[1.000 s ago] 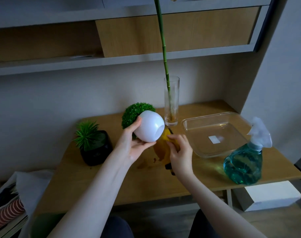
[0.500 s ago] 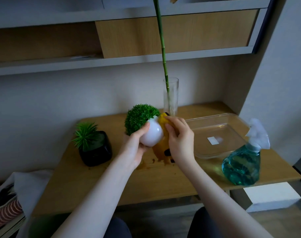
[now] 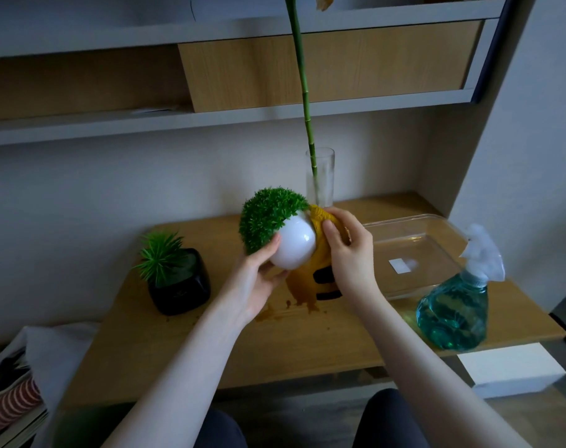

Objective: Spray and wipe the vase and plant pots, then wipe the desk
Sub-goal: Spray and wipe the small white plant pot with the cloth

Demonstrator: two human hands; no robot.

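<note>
My left hand [image 3: 254, 279] grips a round white plant pot [image 3: 293, 248] with a green ball of foliage, tilted and lifted above the wooden desk [image 3: 191, 344]. My right hand [image 3: 347, 253] holds a yellow cloth [image 3: 320, 244] with black stripes against the pot's right side. A black pot [image 3: 181, 286] with a spiky green plant stands at the left of the desk. Behind my hands, a tall glass vase [image 3: 322, 176] holds a long green stalk. A spray bottle [image 3: 454, 305] of blue-green liquid stands at the right front.
A clear plastic tray [image 3: 436, 234] lies on the desk between the vase and the spray bottle. Shelves [image 3: 210, 121] hang over the desk. A white box [image 3: 514, 370] sits on the floor at right; striped fabric [image 3: 10, 402] lies at the lower left.
The white pot has been raised and turned, so its foliage now faces up and toward me. My right hand has lifted the yellow cloth off the desk and onto the pot's side.
</note>
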